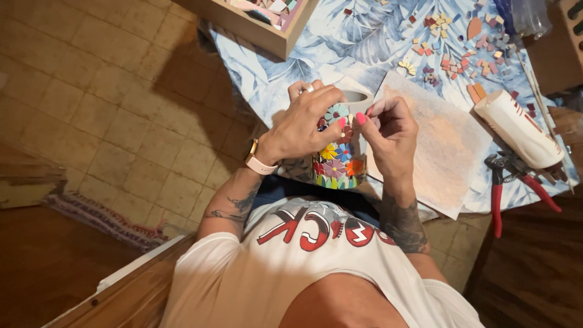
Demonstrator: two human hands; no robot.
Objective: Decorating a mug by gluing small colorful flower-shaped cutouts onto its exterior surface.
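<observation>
Pressing a small tile onto a flower-mosaic cup (pixel 337 163) at the table (pixel 291 54) edge; best done gently, cup braced. Left hand (pixel 306 124) curled over the cup's top and side, gripping it; right hand (pixel 388 136) fingertips pinched nearly shut against its upper right side, any piece between them too small to tell.

Home craft corner: mosaic tiles (pixel 452 51), nippers (pixel 507 182), tiled floor (pixel 121 121).

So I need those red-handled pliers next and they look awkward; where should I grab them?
Grip the red-handled pliers by the two splayed red handles, coming from the near edge of the table. The handle ends point toward you and lie bare, while the jaws sit up beside the white glue bottle.
</observation>
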